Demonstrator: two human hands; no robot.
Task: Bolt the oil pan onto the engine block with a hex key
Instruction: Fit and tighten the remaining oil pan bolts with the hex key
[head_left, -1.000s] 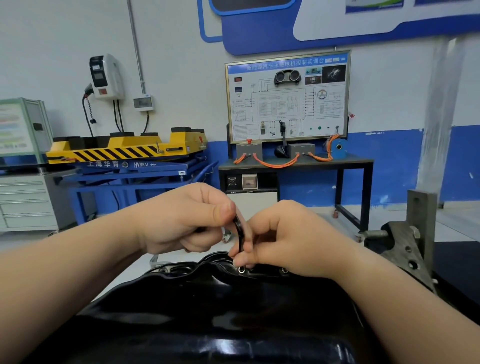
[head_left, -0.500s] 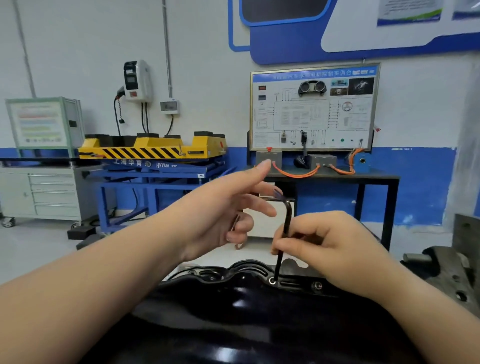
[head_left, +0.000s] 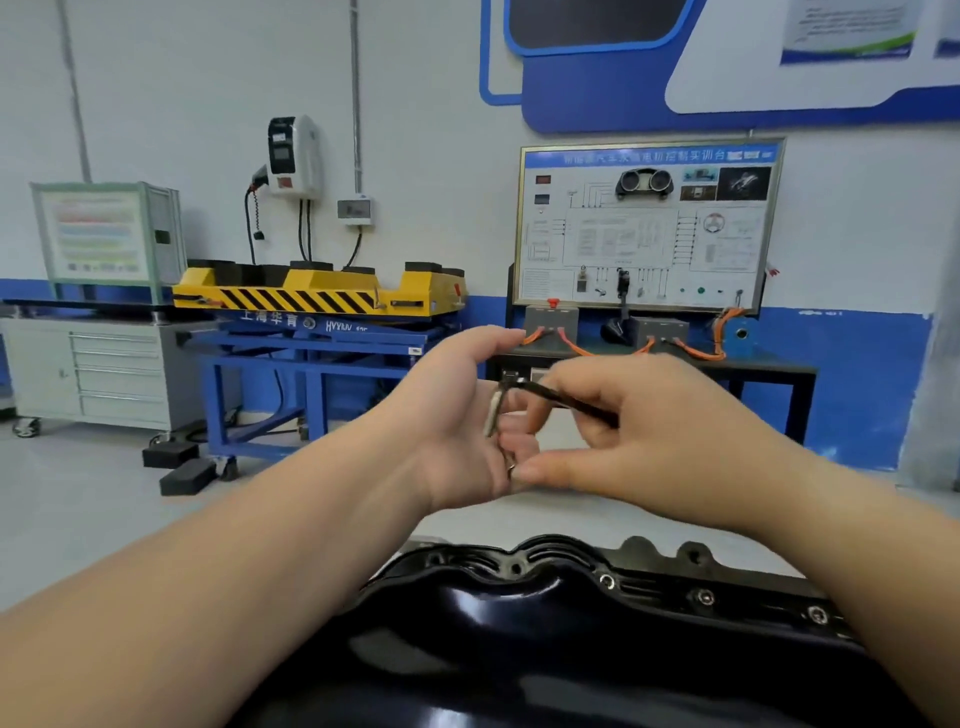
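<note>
Two hands meet in mid-air above the oil pan (head_left: 519, 649); head view only. Left hand (head_left: 452, 415) is cupped, palm toward the right hand, grip spread and relaxed. It likely serves as a tray for loose fasteners: a silvery bolt (head_left: 493, 415) lies against its fingers, with a smaller piece lower down, too blurred to name. Right hand (head_left: 654, 441) pinches the black hex key (head_left: 566, 396) between curled fingers, probably parked there so thumb and forefinger are free to pick; the thumb tip touches the left palm. The pan sits low in frame, glossy black, well below both hands. Three seated bolts (head_left: 704, 597) show in its far flange; holes further left look empty. Judgement: fetching the next bolt.
</note>
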